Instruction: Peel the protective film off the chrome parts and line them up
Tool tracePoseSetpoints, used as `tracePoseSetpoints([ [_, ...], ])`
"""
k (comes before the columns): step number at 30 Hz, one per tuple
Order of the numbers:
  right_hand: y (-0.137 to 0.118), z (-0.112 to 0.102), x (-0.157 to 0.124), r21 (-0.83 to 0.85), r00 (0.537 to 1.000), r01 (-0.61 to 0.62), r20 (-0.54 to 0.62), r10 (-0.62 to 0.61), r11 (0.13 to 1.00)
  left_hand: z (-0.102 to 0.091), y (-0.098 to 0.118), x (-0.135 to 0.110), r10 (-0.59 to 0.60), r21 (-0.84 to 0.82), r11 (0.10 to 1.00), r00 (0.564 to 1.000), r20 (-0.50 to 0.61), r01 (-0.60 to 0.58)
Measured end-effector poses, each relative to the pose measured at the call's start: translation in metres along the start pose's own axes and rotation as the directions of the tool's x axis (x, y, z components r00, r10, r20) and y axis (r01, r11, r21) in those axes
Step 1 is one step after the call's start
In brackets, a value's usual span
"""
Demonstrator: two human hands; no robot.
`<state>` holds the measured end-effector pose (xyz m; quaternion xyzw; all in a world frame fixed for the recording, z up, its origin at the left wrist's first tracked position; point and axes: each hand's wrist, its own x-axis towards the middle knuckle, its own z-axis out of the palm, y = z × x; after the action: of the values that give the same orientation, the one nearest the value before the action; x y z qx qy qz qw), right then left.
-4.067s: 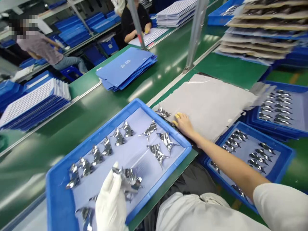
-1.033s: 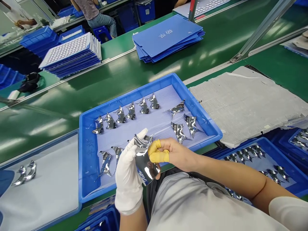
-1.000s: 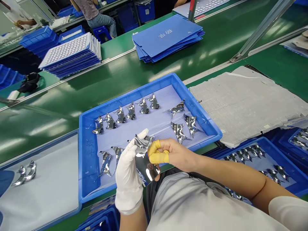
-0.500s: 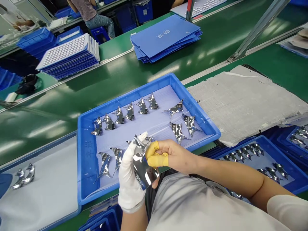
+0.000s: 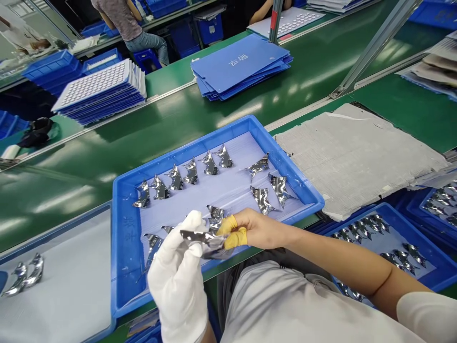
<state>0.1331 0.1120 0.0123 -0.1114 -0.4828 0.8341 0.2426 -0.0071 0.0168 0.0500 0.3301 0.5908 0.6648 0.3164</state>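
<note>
My left hand [image 5: 180,281], in a white glove, pinches one end of a shiny, mirror-like curved metal piece [image 5: 204,239] between thumb and fingers. Yellow finger cots cover the thumb and forefinger of my right hand [image 5: 255,229], which are closed on the piece's other end. The piece is held nearly edge-on above the near side of a blue tray [image 5: 119,286]. Inside that tray, several pointed shiny pieces [image 5: 175,178] form a back row, and more pieces [image 5: 262,199] lie at its right end. My hands partly cover the pieces along its near side.
A pale sheet-lined tray [image 5: 71,290] with two shiny pieces is on the left. Grey padding [image 5: 357,162] covers the bench at right, beside lower trays [image 5: 441,281] of pieces. Across the green belt are blue sheets [image 5: 246,62], a stack of white-dotted sheets [image 5: 100,88] and a seated person [image 5: 123,21].
The metal piece has turned from showing its broad face to nearly edge-on. My left hand has moved left and down, its grip now a thumb-and-finger pinch. The view has shifted slightly.
</note>
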Motion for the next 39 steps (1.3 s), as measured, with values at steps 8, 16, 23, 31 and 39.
tracePoseSetpoints([
  [8, -0.016, 0.004, -0.008, -0.353, 0.990, 0.134, 0.012, -0.139, 0.926, -0.002, -0.004, 0.003, -0.149, -0.093, 0.985, 0.989, 0.010, 0.149],
  [16, 0.008, -0.006, 0.003, -0.125, 0.999, -0.037, -0.034, 0.033, 0.992, -0.010, -0.009, 0.001, 0.030, 0.014, 0.999, 0.994, 0.103, -0.032],
  [23, 0.010, -0.008, 0.004, -0.143, 1.000, 0.010, -0.015, -0.012, 0.990, -0.012, -0.008, -0.001, 0.039, 0.060, 0.997, 0.992, 0.119, -0.046],
  [31, -0.016, 0.015, -0.010, -0.388, 1.000, 0.016, -0.012, -0.022, 0.922, -0.012, -0.013, 0.010, -0.254, -0.070, 0.962, 0.959, 0.122, 0.264],
  [39, -0.027, -0.020, 0.002, -0.152, 0.977, -0.140, -0.180, 0.112, 0.979, -0.004, -0.015, 0.023, -0.347, 0.112, 0.936, 0.926, 0.147, 0.333],
])
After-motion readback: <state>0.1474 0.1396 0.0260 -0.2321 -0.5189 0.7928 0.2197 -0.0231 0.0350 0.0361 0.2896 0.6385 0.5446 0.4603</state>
